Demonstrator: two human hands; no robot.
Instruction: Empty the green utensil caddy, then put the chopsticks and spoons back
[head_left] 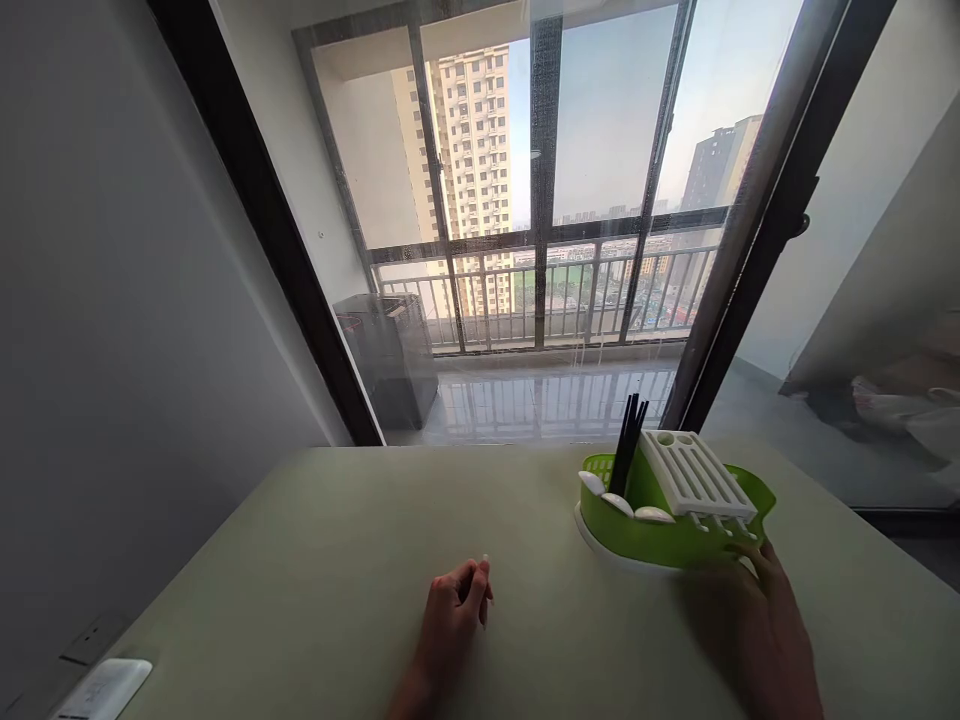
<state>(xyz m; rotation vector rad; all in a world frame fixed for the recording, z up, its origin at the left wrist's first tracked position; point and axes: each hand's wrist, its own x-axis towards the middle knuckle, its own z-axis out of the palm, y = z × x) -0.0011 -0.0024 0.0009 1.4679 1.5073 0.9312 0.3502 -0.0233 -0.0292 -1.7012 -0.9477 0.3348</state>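
Note:
A green and white kitchen utensil rack (637, 538) stands on the right part of the table. Its white slotted knife-holder top (701, 480) has hooks along the front edge, and black chopsticks (628, 445) stand upright in its left compartment. My right hand (772, 620), slightly blurred, grips the rack's near right end; some of its fingers are hidden. To the left, my left hand (459, 600) rests over the table apart from the rack, its fingers curled in with no object visible in them.
The pale table (315, 560) reaches to a glass sliding door with dark frames (750, 250). A white flat object (105, 688) lies at the table's near left edge. Beyond the glass stands a dark grey appliance (394, 360). White bags (911, 415) sit on the floor at right.

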